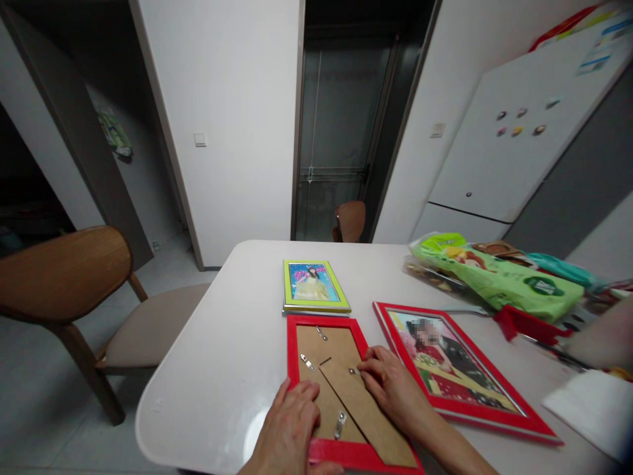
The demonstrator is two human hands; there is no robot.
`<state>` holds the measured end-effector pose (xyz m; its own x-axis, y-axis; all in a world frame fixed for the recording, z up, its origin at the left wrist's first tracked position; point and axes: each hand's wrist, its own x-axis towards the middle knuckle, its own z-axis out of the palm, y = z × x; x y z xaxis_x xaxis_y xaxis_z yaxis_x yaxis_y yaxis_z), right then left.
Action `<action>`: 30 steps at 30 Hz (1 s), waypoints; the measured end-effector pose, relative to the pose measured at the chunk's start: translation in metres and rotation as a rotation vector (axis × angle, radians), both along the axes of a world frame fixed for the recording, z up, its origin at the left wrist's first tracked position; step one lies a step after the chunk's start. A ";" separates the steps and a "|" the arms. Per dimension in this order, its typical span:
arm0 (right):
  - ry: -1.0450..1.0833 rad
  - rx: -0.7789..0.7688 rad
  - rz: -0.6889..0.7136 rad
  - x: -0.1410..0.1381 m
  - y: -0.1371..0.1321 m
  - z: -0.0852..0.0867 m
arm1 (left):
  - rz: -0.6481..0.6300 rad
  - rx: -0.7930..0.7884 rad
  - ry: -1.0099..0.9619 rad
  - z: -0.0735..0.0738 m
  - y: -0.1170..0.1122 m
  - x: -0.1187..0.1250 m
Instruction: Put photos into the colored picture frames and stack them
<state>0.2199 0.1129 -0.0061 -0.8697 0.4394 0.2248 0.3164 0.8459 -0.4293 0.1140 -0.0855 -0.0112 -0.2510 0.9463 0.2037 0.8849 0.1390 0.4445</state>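
Observation:
A red picture frame (293, 356) lies face down on the table with its brown backing board (333, 344) and a slanted stand leg (368, 415) showing. My left hand (291, 422) grips the frame's lower left side, fingers bent over the border onto the board and thumb by the bottom rail. At the right side, the closed fingertips of my right hand (388, 379) pinch at a small metal turn clip (353, 371), partly hidden by them. Other metal clips sit at the top (321, 333), left (307, 361) and bottom (339, 425) of the board.
Beyond it lies a green picture frame (316, 305). To the right is another red frame (494, 412), face up. Green packaging (524, 280) and clutter, plus white tissue (583, 409), occupy the white table's (212, 376) right side. A wooden chair (74, 277) stands left.

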 end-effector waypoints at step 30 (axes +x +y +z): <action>-0.058 0.092 0.225 -0.063 -0.060 0.010 | 0.000 0.099 -0.085 -0.016 -0.002 -0.002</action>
